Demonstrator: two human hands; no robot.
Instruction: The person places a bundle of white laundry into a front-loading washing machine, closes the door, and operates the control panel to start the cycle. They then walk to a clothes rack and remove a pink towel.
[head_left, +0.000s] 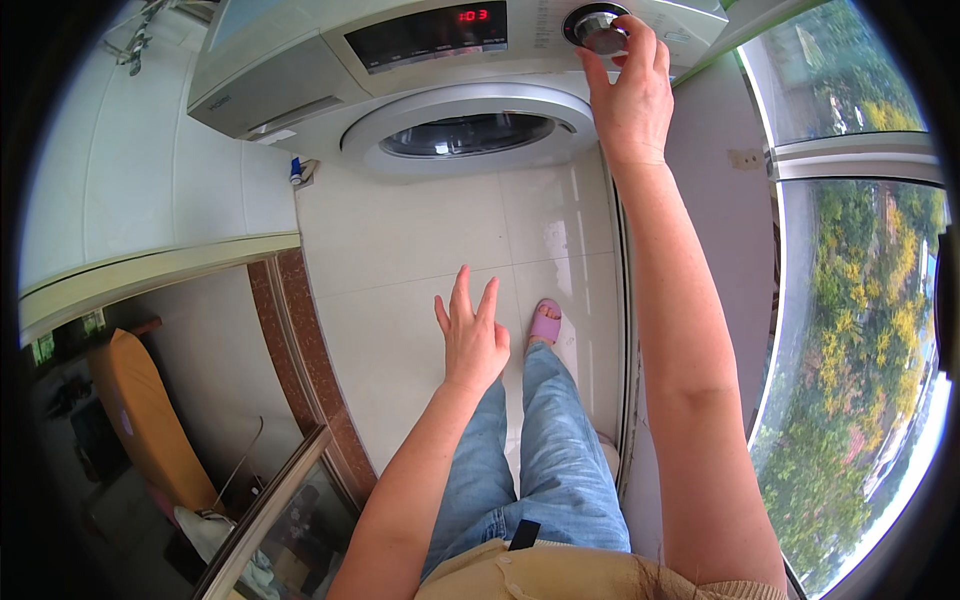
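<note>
A front-loading washing machine (300, 56) stands at the top of the view, its round glass door (469, 135) shut. Its dark display panel (427, 34) shows red lit digits. To the right of the display is a silver program dial (602, 31). My right hand (634, 94) reaches up to this dial, with fingers at its right edge and the thumb near its lower side. My left hand (472, 337) is held in the air over the tiled floor, some fingers spread and nothing in it.
A blue-capped item (296, 171) lies by the machine's lower left corner. A doorway with a sliding glass door frame (262, 517) is at the left, an orange-covered ironing board (150, 420) beyond it. Windows (862, 337) line the right side. A pink slipper (546, 322) is on my foot.
</note>
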